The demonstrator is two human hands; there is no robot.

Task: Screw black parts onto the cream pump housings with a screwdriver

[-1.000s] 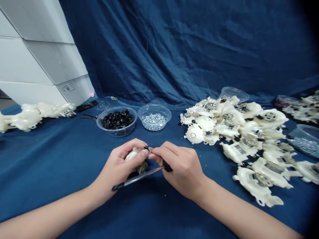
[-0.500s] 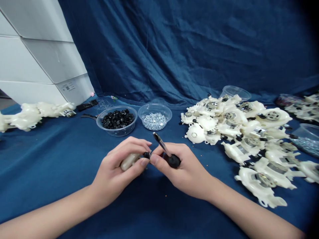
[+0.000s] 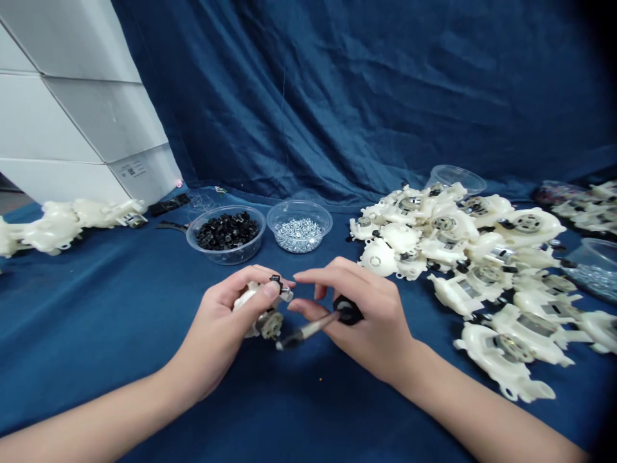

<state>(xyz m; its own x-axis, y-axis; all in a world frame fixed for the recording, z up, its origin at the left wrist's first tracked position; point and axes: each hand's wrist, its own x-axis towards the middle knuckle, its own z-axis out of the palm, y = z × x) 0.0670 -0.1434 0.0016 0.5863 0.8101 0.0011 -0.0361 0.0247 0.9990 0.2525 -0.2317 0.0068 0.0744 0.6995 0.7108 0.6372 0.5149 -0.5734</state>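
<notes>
My left hand (image 3: 222, 321) is closed around a cream plastic housing with a small motor (image 3: 270, 323) in it. At its upper end, the thumb and fingers press a small black plastic part (image 3: 276, 280) against the housing. My right hand (image 3: 366, 315) holds a screwdriver (image 3: 315, 326) by its black handle, with the shaft slanting down and left below the motor. The right thumb and index finger are spread, their tips close to the black part. Much of the housing is hidden by my left fingers.
Behind my hands stand a clear tub of black plastic parts (image 3: 226, 235) and a clear tub of screws (image 3: 299, 230). To the right lies a heap of cream motor housings (image 3: 448, 238). More cream housings (image 3: 58, 225) lie at the left, by white boxes (image 3: 91, 128).
The screwdriver has swung from pointing up and away to pointing down and left. My right fingers have spread and drawn back slightly. The housing has turned, exposing its motor.
</notes>
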